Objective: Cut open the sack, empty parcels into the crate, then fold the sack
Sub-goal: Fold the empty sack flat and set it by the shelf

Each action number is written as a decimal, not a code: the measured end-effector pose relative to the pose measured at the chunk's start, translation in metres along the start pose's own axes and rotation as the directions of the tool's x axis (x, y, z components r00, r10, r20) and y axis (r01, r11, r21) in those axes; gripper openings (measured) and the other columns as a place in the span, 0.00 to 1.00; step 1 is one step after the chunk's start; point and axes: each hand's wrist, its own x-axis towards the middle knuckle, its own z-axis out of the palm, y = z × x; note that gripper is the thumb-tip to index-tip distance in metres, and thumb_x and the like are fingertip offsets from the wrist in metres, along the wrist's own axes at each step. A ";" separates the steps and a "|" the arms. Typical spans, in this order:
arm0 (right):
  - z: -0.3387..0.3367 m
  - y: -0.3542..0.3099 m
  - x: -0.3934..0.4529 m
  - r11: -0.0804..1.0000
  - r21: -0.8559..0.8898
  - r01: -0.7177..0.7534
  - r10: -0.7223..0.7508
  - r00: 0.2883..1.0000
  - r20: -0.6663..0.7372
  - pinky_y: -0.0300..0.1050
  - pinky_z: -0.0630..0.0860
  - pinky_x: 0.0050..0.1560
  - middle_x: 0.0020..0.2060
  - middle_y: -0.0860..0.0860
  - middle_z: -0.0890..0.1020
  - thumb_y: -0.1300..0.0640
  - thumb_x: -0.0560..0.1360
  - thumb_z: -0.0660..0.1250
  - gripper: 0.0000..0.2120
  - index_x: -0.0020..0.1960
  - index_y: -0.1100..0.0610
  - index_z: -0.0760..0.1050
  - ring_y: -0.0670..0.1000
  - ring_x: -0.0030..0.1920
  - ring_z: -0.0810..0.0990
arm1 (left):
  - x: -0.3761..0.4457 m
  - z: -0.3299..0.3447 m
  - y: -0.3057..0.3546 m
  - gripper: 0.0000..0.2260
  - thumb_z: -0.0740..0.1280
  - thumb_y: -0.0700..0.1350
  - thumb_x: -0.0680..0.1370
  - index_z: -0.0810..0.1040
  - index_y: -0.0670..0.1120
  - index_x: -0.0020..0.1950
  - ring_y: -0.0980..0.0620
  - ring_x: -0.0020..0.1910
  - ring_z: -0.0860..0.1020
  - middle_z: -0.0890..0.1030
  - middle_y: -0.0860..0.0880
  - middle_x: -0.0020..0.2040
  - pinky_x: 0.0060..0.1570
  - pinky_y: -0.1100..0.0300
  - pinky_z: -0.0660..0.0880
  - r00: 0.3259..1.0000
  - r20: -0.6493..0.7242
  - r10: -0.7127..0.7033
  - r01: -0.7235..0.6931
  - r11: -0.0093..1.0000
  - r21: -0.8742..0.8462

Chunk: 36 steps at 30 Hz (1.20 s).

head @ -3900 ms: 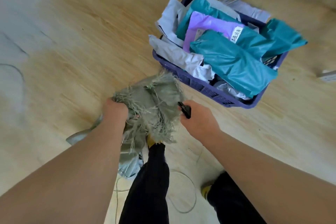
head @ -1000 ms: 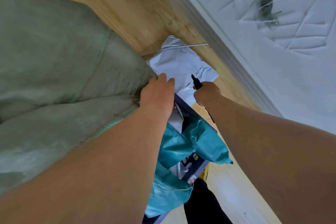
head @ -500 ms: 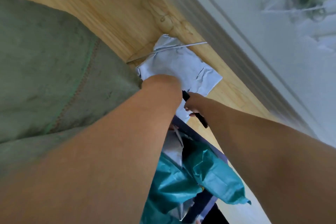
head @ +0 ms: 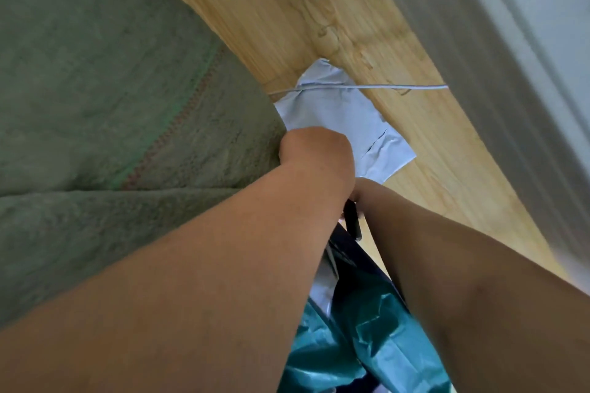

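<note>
**Sack held up at the left, both hands half hidden**

The green woven sack (head: 105, 124) fills the frame from nine to eleven o'clock, a stitched seam running down it; its top and left side are cut off by the frame edge. The left hand (head: 314, 153) meets the sack's right edge near the centre, but only the back of the hand shows, so I cannot tell whether its fingers are curled on the cloth or not. The right hand (head: 367, 191), just toward five o'clock from it, is mostly hidden behind the left wrist. A black tool handle (head: 352, 220) sticks out below it; the grip on it is hard to make out. Toward six o'clock, between the forearms, teal parcels (head: 376, 338) lie in the dark blue crate (head: 354, 252), only a strip of whose rim shows. Toward one o'clock from the hands, a pale grey parcel (head: 341, 115) lies on the wooden floor (head: 319, 9), a thin grey cable (head: 376, 85) crossing it.
</note>
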 end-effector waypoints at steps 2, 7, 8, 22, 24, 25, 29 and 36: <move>-0.005 0.001 -0.008 0.996 0.087 -0.003 0.001 1.000 0.031 0.48 0.76 0.38 0.39 0.59 0.74 0.70 0.74 0.58 0.10 0.52 0.62 0.72 0.56 0.38 0.75 | -0.001 0.000 0.000 0.09 0.59 0.40 0.79 0.66 0.46 0.39 0.49 0.43 0.68 0.66 0.50 0.37 0.44 0.56 0.65 1.000 0.002 -0.015 0.015 1.000 0.010; -0.015 0.011 -0.011 0.993 0.120 -0.019 0.016 0.999 0.030 0.45 0.75 0.36 0.35 0.55 0.71 0.70 0.76 0.56 0.07 0.48 0.61 0.70 0.54 0.36 0.71 | -0.003 -0.002 0.002 0.14 0.58 0.36 0.78 0.61 0.46 0.34 0.50 0.38 0.67 0.64 0.50 0.34 0.44 0.56 0.66 1.000 0.010 -0.018 0.018 1.000 -0.021; -0.016 0.012 -0.009 0.993 0.119 -0.011 0.006 0.999 0.036 0.42 0.73 0.33 0.34 0.55 0.70 0.71 0.76 0.55 0.08 0.48 0.60 0.69 0.53 0.32 0.70 | -0.003 -0.001 0.002 0.14 0.58 0.36 0.78 0.60 0.46 0.34 0.50 0.39 0.67 0.64 0.50 0.34 0.44 0.56 0.66 1.000 0.004 -0.012 0.012 1.000 -0.016; -0.023 0.004 -0.078 0.897 0.249 0.365 -0.292 0.912 -0.287 0.43 0.66 0.30 0.30 0.55 0.72 0.70 0.74 0.63 0.10 0.37 0.58 0.73 0.51 0.28 0.68 | -0.038 0.017 -0.016 0.07 0.60 0.41 0.81 0.77 0.48 0.53 0.47 0.43 0.73 0.72 0.47 0.54 0.38 0.56 0.65 0.965 -0.260 -0.037 -0.016 0.979 -0.201; -0.022 -0.003 -0.107 0.893 0.264 0.365 -0.283 0.911 -0.301 0.43 0.66 0.30 0.30 0.55 0.71 0.67 0.73 0.64 0.07 0.38 0.58 0.72 0.52 0.27 0.67 | -0.061 0.014 -0.021 0.07 0.60 0.41 0.80 0.76 0.48 0.54 0.46 0.44 0.73 0.70 0.47 0.54 0.38 0.55 0.65 0.960 -0.270 -0.080 0.037 0.986 -0.160; -0.021 -0.008 -0.124 0.889 0.279 0.362 -0.269 0.908 -0.320 0.43 0.65 0.30 0.29 0.56 0.70 0.66 0.73 0.64 0.07 0.38 0.58 0.71 0.52 0.27 0.67 | -0.073 0.011 -0.026 0.08 0.59 0.42 0.80 0.76 0.47 0.55 0.45 0.47 0.74 0.70 0.46 0.55 0.39 0.54 0.66 0.956 -0.274 -0.105 0.070 0.988 -0.135; -0.011 -0.024 -0.207 0.858 0.351 0.375 -0.256 0.905 -0.341 0.42 0.62 0.28 0.27 0.55 0.69 0.68 0.76 0.63 0.13 0.34 0.58 0.69 0.50 0.25 0.64 | -0.129 -0.007 -0.049 0.10 0.60 0.40 0.79 0.74 0.46 0.59 0.42 0.54 0.76 0.71 0.43 0.57 0.44 0.51 0.71 0.935 -0.285 -0.212 0.192 0.977 -0.097; 0.037 0.007 -0.334 0.819 0.321 0.475 -0.328 0.848 -0.417 0.43 0.69 0.29 0.35 0.54 0.75 0.62 0.76 0.63 0.05 0.42 0.55 0.71 0.50 0.29 0.71 | -0.253 -0.026 -0.084 0.09 0.62 0.38 0.77 0.74 0.44 0.57 0.41 0.50 0.76 0.72 0.43 0.56 0.46 0.50 0.71 0.868 -0.361 -0.340 0.282 0.937 -0.206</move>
